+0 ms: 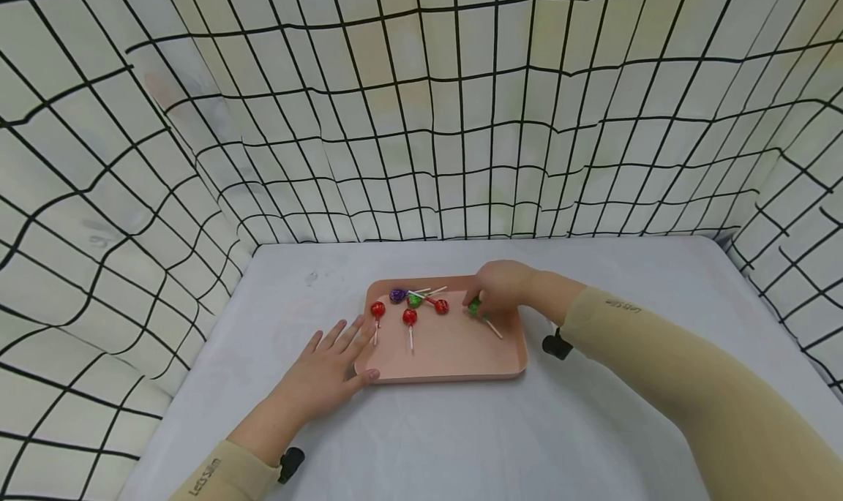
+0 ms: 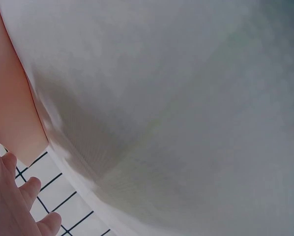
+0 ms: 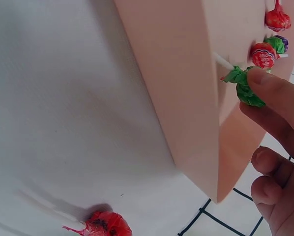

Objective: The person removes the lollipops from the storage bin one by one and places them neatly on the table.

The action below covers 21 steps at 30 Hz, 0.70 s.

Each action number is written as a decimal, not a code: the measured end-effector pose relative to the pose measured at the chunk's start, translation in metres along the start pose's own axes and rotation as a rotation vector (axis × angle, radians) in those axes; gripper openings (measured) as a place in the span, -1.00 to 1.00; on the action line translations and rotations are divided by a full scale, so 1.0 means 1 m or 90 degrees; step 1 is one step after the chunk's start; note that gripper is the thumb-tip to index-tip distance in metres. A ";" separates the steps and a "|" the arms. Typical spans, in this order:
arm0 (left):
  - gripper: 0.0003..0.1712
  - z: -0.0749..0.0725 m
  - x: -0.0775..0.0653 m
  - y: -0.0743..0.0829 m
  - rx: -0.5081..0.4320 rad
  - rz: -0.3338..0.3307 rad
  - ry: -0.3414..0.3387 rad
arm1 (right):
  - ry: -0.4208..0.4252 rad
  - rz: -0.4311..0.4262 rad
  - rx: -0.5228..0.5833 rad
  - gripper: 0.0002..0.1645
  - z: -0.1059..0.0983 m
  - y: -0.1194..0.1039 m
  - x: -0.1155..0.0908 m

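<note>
My right hand (image 1: 503, 285) pinches a green lollipop (image 3: 245, 88) between thumb and finger, its white stick pointing down toward the front right of the pink tray (image 1: 454, 355). In the tray's left half lie a purple lollipop (image 1: 398, 295), another green lollipop (image 1: 414, 301) and red lollipops, one (image 1: 377, 309) near the left wall, one (image 1: 410, 317) with its stick toward the front and one (image 1: 441, 307) nearer the middle. With fingers spread and straight, my left hand (image 1: 329, 369) rests at the tray's left front corner, thumb at the front rim.
A further red lollipop (image 3: 107, 225) lies on the white table outside the tray in the right wrist view; the head view does not show it. White sheets with a black grid (image 1: 461, 106) enclose the table at the back and both sides.
</note>
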<state>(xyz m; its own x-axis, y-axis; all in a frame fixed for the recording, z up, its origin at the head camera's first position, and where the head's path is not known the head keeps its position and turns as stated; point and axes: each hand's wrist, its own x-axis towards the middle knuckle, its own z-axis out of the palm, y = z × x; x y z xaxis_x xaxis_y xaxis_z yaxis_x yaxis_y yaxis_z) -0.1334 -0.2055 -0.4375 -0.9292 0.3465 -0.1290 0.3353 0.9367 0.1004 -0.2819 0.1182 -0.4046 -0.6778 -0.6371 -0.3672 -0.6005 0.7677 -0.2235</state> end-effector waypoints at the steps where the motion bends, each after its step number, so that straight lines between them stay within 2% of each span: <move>1: -0.05 0.000 0.000 0.000 0.000 0.000 -0.001 | 0.000 0.001 0.002 -0.70 -0.001 0.000 0.000; 9: -0.05 -0.001 0.000 0.000 -0.001 0.000 -0.003 | 0.021 -0.010 0.023 -0.65 -0.004 0.005 -0.005; 21: -0.05 0.003 0.001 -0.001 0.001 -0.003 0.000 | 0.081 -0.001 0.070 -0.57 -0.016 0.022 -0.025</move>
<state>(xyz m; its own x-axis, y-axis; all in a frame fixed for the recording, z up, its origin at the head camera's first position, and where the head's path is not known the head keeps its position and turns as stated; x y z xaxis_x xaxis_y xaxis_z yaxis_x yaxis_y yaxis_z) -0.1344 -0.2059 -0.4407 -0.9310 0.3413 -0.1292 0.3304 0.9387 0.0986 -0.2851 0.1500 -0.3859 -0.7290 -0.6370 -0.2506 -0.5568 0.7648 -0.3243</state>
